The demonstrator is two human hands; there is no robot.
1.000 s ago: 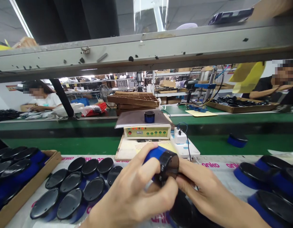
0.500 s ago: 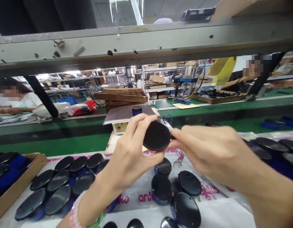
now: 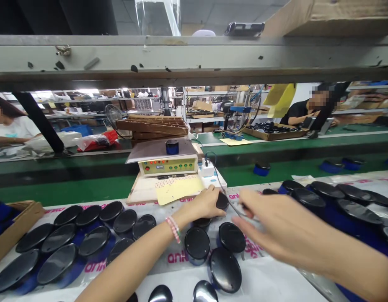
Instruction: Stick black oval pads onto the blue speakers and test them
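Observation:
My left hand [image 3: 207, 203], with a beaded bracelet at its wrist, is closed round the side of a round black-topped part [image 3: 222, 201] at the back of the middle group. To its right, my right hand [image 3: 259, 212] is blurred; its fingers are curled near a thin dark cable [image 3: 229, 200], and what it holds is too smeared to tell. In front of my left hand stand several black-topped, blue-sided parts, among them one [image 3: 197, 243] near the middle and a larger one [image 3: 225, 269] nearer me.
A control box [image 3: 169, 165] with lit indicators carries a blue part. Yellow paper [image 3: 179, 189] lies before it. Rows of parts [image 3: 93, 240] stand left, more at right [image 3: 359, 211]. A metal beam [image 3: 181, 56] crosses above. Two people sit beyond the green belt [image 3: 96, 183].
The black part has gone from between my raised hands down to the table surface, in my left hand. My right hand has separated from it. The view has shifted, showing the control box fully.

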